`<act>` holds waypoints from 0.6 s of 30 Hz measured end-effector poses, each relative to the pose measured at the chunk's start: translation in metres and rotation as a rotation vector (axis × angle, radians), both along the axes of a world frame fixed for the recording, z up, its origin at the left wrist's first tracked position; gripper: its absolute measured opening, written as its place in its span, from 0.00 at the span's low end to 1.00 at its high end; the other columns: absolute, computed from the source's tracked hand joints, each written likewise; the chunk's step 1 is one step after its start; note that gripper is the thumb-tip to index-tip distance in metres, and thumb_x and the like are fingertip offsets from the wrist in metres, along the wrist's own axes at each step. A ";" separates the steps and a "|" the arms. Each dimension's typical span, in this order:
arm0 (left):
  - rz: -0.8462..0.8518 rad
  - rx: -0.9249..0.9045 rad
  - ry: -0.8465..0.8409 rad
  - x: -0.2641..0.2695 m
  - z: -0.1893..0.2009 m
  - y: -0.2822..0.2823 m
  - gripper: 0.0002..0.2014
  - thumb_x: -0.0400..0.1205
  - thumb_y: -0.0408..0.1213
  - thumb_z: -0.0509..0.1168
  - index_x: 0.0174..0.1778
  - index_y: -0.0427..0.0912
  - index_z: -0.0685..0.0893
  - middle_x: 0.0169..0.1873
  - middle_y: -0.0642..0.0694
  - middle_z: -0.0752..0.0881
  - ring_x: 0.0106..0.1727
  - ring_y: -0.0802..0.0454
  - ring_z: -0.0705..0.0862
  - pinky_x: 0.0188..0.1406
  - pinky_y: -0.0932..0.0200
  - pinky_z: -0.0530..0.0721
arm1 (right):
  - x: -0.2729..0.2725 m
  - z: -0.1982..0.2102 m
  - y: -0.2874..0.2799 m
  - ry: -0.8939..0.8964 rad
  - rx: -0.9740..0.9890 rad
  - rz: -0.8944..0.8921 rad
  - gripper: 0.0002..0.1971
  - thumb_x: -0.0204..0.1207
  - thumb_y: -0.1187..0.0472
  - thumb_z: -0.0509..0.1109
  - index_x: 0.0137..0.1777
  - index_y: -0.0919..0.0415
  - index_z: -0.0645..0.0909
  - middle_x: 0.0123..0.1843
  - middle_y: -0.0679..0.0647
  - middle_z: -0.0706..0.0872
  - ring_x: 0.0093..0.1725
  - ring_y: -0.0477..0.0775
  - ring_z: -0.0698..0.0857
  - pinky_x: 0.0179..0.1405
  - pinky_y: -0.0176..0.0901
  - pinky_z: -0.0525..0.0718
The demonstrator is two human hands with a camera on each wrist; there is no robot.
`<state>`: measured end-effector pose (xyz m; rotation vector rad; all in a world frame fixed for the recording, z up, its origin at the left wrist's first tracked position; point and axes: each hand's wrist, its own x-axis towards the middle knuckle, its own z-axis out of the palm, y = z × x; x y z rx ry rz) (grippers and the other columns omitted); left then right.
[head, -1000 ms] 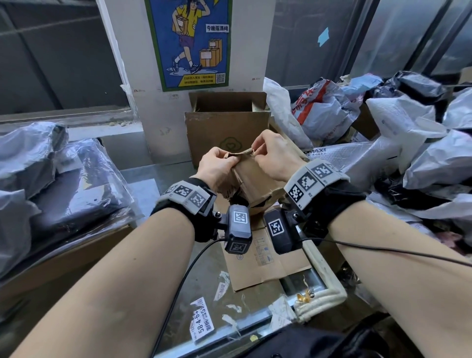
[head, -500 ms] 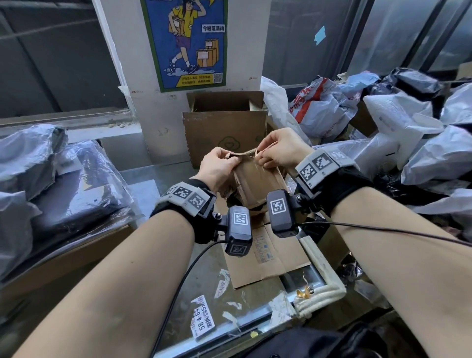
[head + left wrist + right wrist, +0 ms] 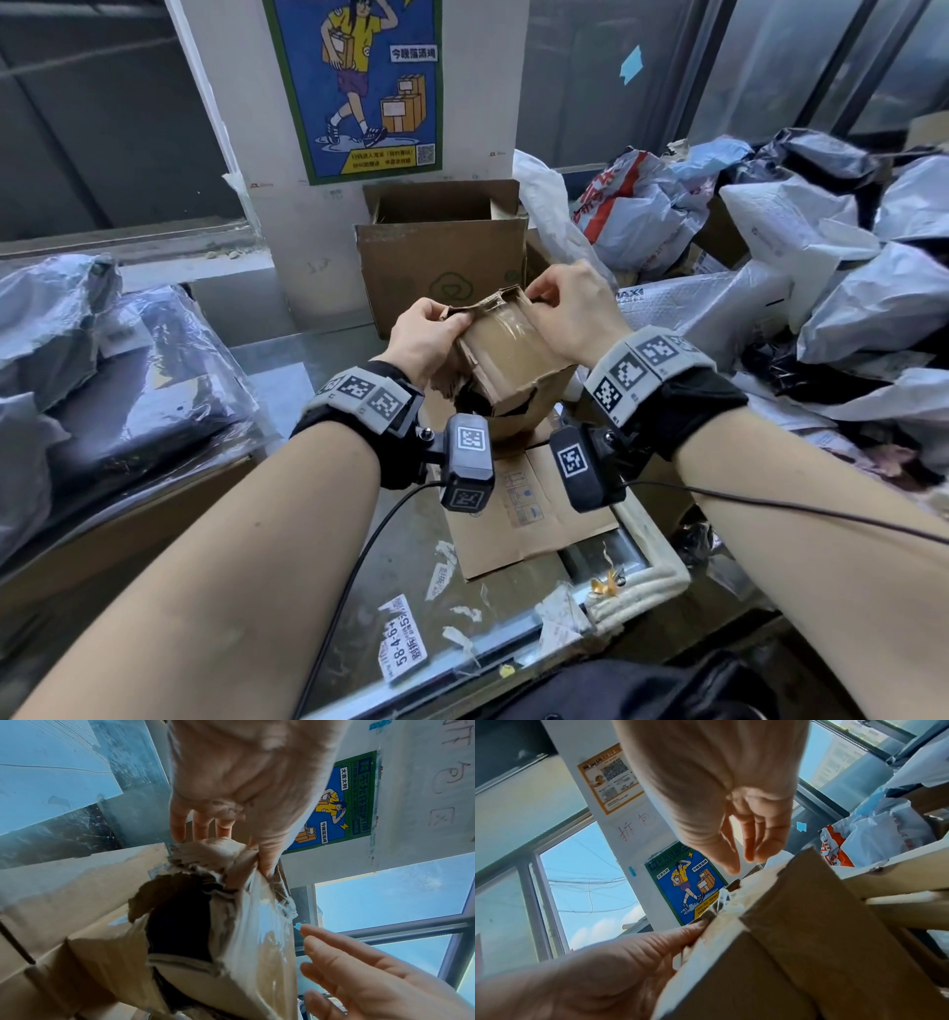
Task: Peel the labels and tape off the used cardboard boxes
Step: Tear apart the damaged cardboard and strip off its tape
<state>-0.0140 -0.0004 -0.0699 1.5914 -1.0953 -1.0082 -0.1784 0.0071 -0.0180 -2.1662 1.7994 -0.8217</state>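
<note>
The left hand [image 3: 426, 336] grips the upper left edge of a small torn cardboard box [image 3: 508, 370], thumb curled over the ragged top flap, while the right hand [image 3: 570, 313] pinches at the box's upper right corner, fingers bent on the rim; the head view shows both hands raised above the bench [image 3: 287, 370], the box held between them and just in front of the wrists, its long axis tipping from the hands down toward the person. A band of clear tape [image 3: 506, 329] runs across the top of the near face, glossy, lying directly between the two hands and closer to the right fingertips. Below it a flattened cardboard sheet [image 3: 534, 519] lies on the bench, peeled label scraps [image 3: 403, 647] sit near the front edge, an open carton [image 3: 441, 246] stands behind, and grey mailer bags [image 3: 847, 288] are piled to the right. From the left wrist, the left hand [image 3: 246, 780] clamps the crumpled flap at its top, the tape [image 3: 264, 939] stretching shiny down the box edge; the right hand's fingers [image 3: 342, 953] hover just beside that strip, apart from it here. From the right wrist, the right hand [image 3: 731, 805] has thumb and fingers drawn together just above the torn corner of the box [image 3: 795, 933], where whitish tape shreds [image 3: 731, 902] stand up; whether they actually pinch a strand I cannot tell. The left hand [image 3: 603, 973] holds the box's edge below.
</note>
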 end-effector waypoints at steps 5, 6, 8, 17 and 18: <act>-0.001 0.000 -0.013 0.000 0.002 0.002 0.10 0.80 0.46 0.70 0.38 0.49 0.77 0.39 0.49 0.82 0.37 0.53 0.77 0.26 0.61 0.71 | 0.003 -0.002 0.012 0.156 0.043 0.037 0.13 0.80 0.56 0.66 0.61 0.55 0.85 0.63 0.59 0.74 0.65 0.57 0.75 0.65 0.47 0.74; -0.004 -0.006 -0.011 -0.002 0.002 0.002 0.10 0.80 0.46 0.70 0.38 0.48 0.77 0.38 0.50 0.82 0.35 0.54 0.77 0.26 0.61 0.71 | 0.006 -0.003 0.013 0.184 0.015 0.046 0.12 0.80 0.56 0.67 0.60 0.55 0.86 0.61 0.59 0.74 0.65 0.57 0.74 0.65 0.48 0.74; -0.010 -0.021 -0.005 -0.005 0.002 0.003 0.09 0.80 0.44 0.70 0.40 0.47 0.77 0.37 0.50 0.82 0.34 0.55 0.77 0.28 0.62 0.73 | 0.008 -0.004 0.013 0.181 -0.015 0.039 0.10 0.80 0.58 0.67 0.55 0.58 0.87 0.60 0.58 0.74 0.64 0.57 0.74 0.63 0.48 0.75; -0.017 -0.078 0.063 -0.013 0.006 0.007 0.07 0.82 0.44 0.67 0.51 0.45 0.82 0.46 0.47 0.85 0.50 0.49 0.83 0.52 0.52 0.84 | 0.011 0.001 0.014 0.240 -0.140 0.061 0.09 0.79 0.61 0.67 0.50 0.62 0.87 0.53 0.58 0.85 0.55 0.59 0.82 0.51 0.45 0.75; -0.016 -0.079 0.071 -0.014 0.009 0.007 0.09 0.82 0.44 0.67 0.55 0.45 0.83 0.50 0.47 0.86 0.54 0.48 0.84 0.58 0.50 0.84 | 0.010 0.005 0.015 0.212 -0.137 0.043 0.08 0.78 0.60 0.68 0.48 0.59 0.89 0.52 0.57 0.87 0.54 0.58 0.83 0.52 0.44 0.76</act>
